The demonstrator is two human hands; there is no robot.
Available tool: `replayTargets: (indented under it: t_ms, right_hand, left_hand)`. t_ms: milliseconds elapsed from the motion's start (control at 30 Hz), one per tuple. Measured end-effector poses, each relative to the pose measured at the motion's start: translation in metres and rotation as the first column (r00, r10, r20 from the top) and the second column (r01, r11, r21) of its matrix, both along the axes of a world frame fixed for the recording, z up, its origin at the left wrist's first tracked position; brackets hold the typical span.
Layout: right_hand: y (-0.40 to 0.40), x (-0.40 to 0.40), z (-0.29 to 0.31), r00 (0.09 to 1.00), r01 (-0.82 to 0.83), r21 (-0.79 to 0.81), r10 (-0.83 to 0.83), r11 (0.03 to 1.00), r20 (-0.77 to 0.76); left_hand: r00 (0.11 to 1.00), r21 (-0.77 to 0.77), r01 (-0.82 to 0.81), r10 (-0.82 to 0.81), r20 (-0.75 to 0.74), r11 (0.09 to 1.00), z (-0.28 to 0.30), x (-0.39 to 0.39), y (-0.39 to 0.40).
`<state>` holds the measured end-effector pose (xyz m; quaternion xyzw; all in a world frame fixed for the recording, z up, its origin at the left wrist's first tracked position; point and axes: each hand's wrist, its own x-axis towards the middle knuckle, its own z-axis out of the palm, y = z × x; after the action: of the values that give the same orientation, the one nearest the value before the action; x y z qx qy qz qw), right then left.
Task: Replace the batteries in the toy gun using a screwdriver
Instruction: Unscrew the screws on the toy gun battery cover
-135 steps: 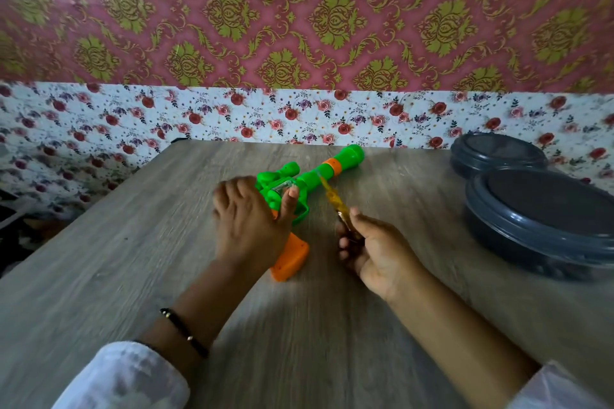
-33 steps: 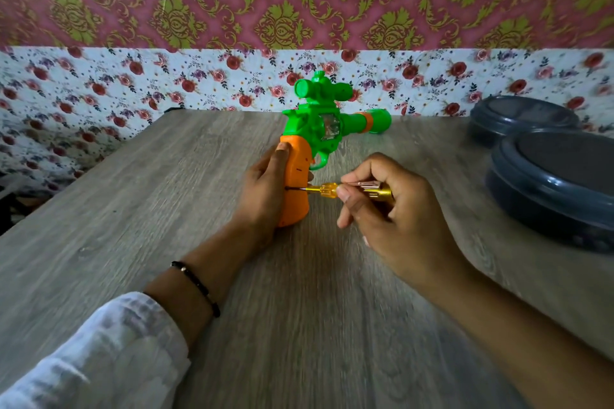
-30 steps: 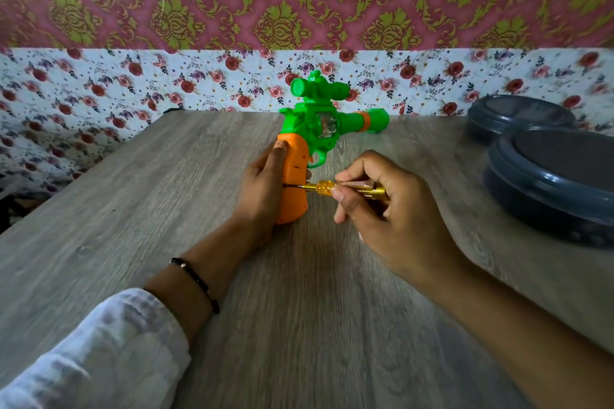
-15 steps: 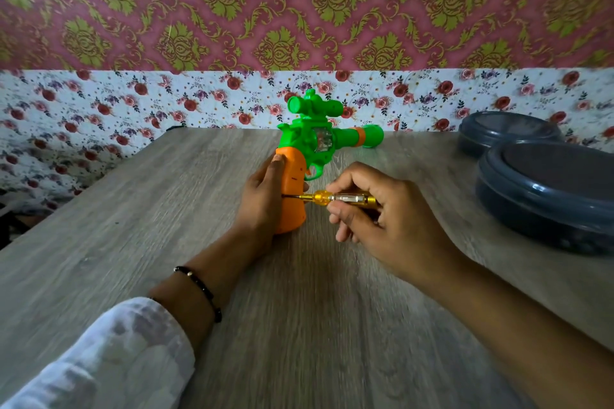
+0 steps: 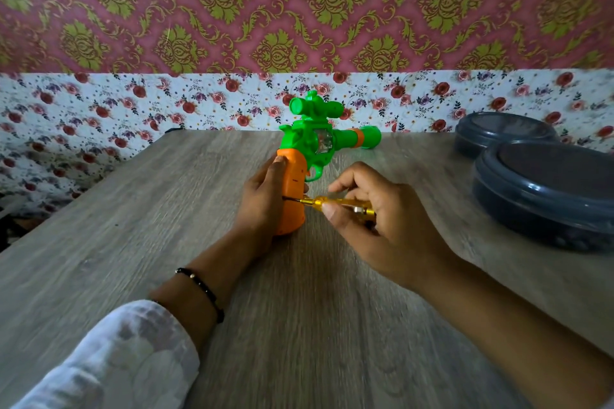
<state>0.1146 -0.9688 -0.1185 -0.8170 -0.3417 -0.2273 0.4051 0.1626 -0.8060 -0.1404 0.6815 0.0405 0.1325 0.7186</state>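
Upright at mid-table stands the green plastic toy gun, orange grip down, gripped by the left hand. The right hand pinches a yellow translucent screwdriver, tip against the grip. Bare wood-grain table spreads leftward; two grey lidded tubs crowd the right edge.

Looks like a home: damask wallpaper over a floral band, wood-grain table, lidded grey containers at its right edge.
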Motion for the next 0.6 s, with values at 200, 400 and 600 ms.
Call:
replayTargets:
  t_ms: [200, 400, 600]
  right_hand:
    - [-0.0022, 0.0040, 0.0011, 0.959, 0.265, -0.106, -0.250, 0.959, 0.132]
    - [0.0000, 0.0039, -0.0048, 0.957, 0.250, -0.102, -0.230, 0.963, 0.176]
    - [-0.0034, 0.0063, -0.0019, 0.984, 0.168, -0.121, -0.160, 0.978, 0.071]
  left_hand:
    - [1.000, 0.026, -0.005, 0.004, 0.022, 1.000, -0.0007, 0.0001, -0.0012]
    - [1.000, -0.004, -0.009, 0.009, 0.005, 1.000, 0.0008, -0.0008, -0.0010]
    - [1.000, -0.073, -0.010, 0.008, -0.031, 0.997, 0.0005, 0.0027, 0.0022]
